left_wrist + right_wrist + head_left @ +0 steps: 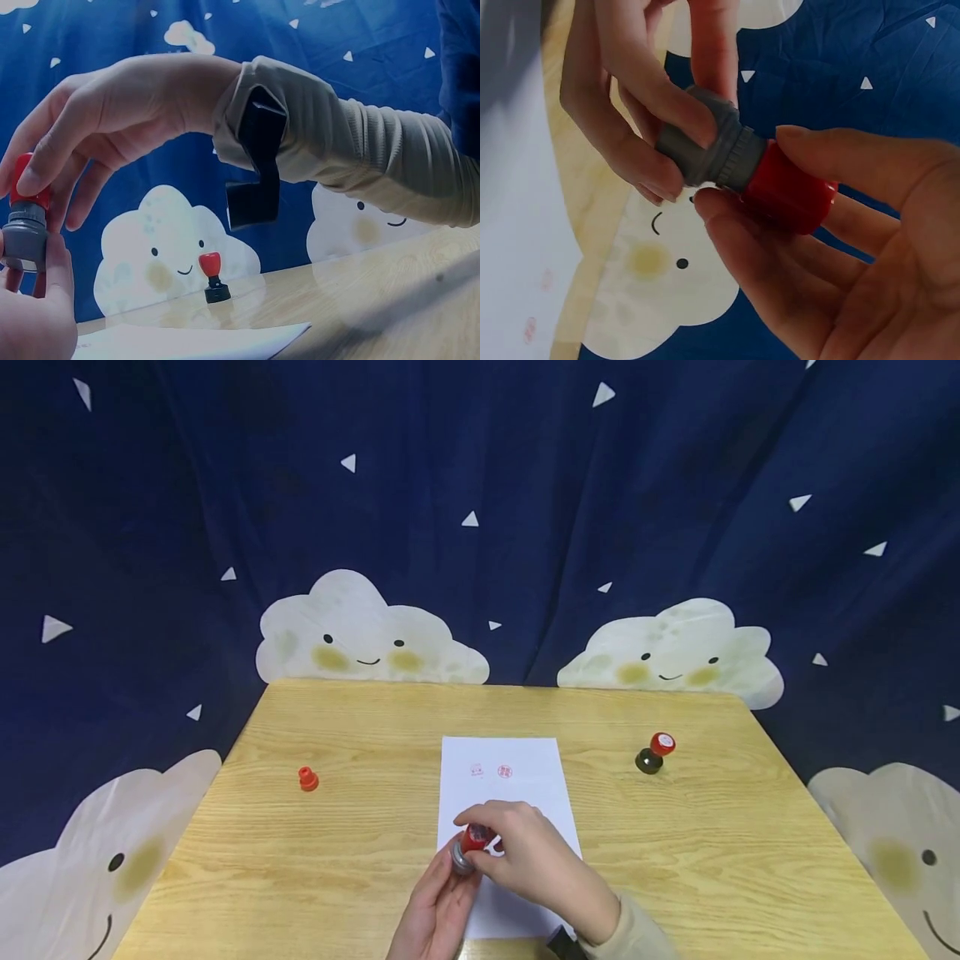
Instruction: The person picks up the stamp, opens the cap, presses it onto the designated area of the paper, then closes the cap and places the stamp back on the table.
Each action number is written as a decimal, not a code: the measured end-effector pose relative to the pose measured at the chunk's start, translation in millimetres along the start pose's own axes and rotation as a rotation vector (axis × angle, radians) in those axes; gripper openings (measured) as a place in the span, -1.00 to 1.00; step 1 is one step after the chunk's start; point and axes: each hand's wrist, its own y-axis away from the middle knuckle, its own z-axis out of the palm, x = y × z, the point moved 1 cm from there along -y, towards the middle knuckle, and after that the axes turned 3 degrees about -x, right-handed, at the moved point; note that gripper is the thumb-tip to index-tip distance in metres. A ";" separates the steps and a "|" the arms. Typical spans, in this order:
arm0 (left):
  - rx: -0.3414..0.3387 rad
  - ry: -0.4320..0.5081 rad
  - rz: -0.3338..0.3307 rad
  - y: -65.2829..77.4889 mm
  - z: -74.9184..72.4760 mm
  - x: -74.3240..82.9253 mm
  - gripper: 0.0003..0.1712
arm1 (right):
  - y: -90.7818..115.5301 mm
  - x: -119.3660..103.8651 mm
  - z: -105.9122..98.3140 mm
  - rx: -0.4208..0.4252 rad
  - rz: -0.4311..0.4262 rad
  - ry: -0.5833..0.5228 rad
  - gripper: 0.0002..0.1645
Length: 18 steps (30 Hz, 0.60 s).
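Observation:
In the head view a self-inking stamp (pixel 474 837) with a red end and a grey end is held over the white paper (pixel 517 910). My left hand (pixel 438 906) grips its grey end between thumb and fingers. From the right, my right hand (pixel 528 856) pinches the red end. The right wrist view has the stamp (pixel 789 191) close up, thumb and fingers of each hand on opposite ends, with a ribbed grey collar between them. Two small red stamp prints (pixel 505 771) mark the upper part of the paper.
A second stamp (pixel 663 743), red on top with a black base, stands at the right of the wooden table (pixel 360 860). Toward the left lies a small red cap-like piece (pixel 308 779). A dark blue curtain (pixel 420 552) with clouds hangs behind the table.

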 end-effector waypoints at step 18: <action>-0.002 0.027 -0.004 0.0 -2.9 -2.5 -0.66 | 1.2 4.7 8.7 -0.001 0.013 -0.002 -0.68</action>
